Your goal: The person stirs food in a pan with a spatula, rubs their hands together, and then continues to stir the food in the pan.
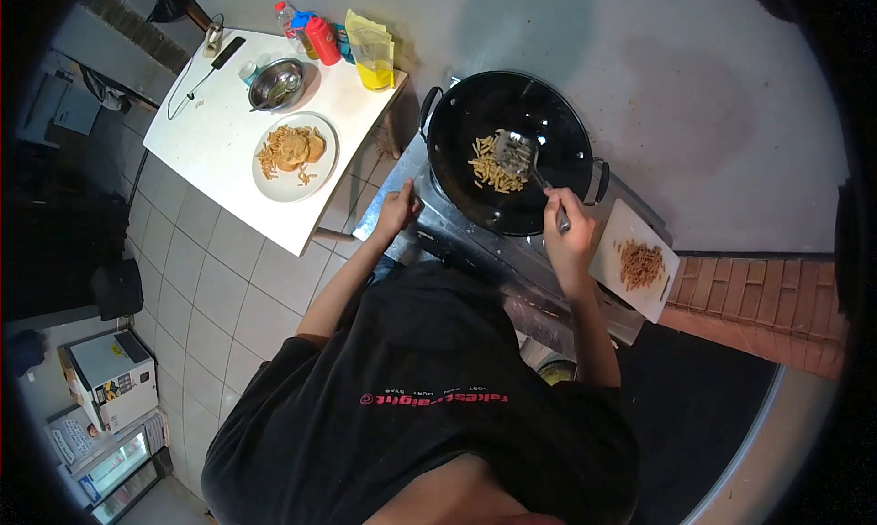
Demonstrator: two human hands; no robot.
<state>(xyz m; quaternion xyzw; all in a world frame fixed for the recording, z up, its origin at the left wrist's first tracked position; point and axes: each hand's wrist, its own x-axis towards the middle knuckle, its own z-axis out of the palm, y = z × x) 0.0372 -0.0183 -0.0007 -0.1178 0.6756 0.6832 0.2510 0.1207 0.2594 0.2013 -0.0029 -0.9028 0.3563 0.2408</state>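
- I see a steel stove (438, 237) against a grey wall, with pale floor tiles (201, 242) at 9 o'clock and a brick ledge (758, 297) at 3 o'clock.
- A white table (219, 160) stands at 10 o'clock, bearing a plate of fried food (294, 155), a metal bowl (277, 82) and a red bottle (322, 39).
- The black wok (475, 105) sits on the stove, with pale food strips (491, 173) inside.
- The right hand (566, 237) is closed round the spatula (516, 152) handle.
- The spatula's long axis runs 11 to 5 o'clock, its blade pointing to 11 o'clock and lying on the strips.
- The left hand (397, 210) rests on the stove edge beside the wok; I cannot tell whether it grips.
- A white board (621, 224) with shredded food lies at 4 o'clock of the wok.
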